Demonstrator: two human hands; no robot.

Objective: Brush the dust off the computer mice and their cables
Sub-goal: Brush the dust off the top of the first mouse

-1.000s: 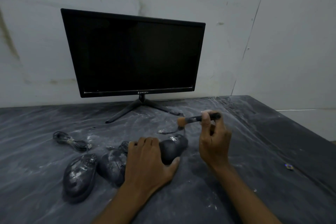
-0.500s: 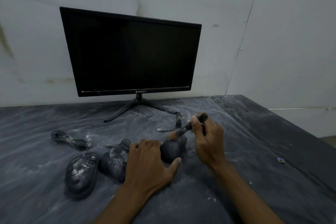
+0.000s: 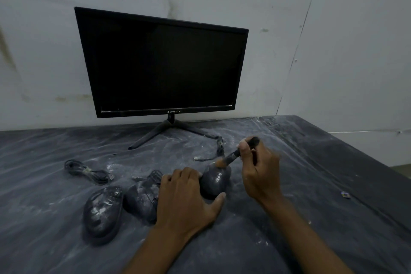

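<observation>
1. Your right hand (image 3: 260,173) pinches a small brush (image 3: 233,155) by its dark handle, fingers curled round it, bristles down on the far end of the rightmost mouse (image 3: 214,181). That mouse lies in front of the monitor (image 3: 163,62), slightly to its right. A loose grip could let the thin handle twist or slip out mid-stroke.

2. Your left hand (image 3: 186,196) steadies that mouse, fingers curled against its left side and thumb at its near edge. If this grip slackens, I judge the brush could push the mouse along the counter (image 3: 311,218).

3. Two more dusty mice (image 3: 103,209) sit left of the held one, the nearer of them partly under your left hand. Dust swept leftward would likely land on them again.

4. A cable (image 3: 219,149) trails from the held mouse toward the monitor's stand. Bristles could snag it and drag it.

5. A coiled cable (image 3: 89,171) lies further left, in front of the monitor's left edge. It looks easy to overlook.

6. White powder streaks the counter; setting cleaned mice back down there may dirty them.
</observation>
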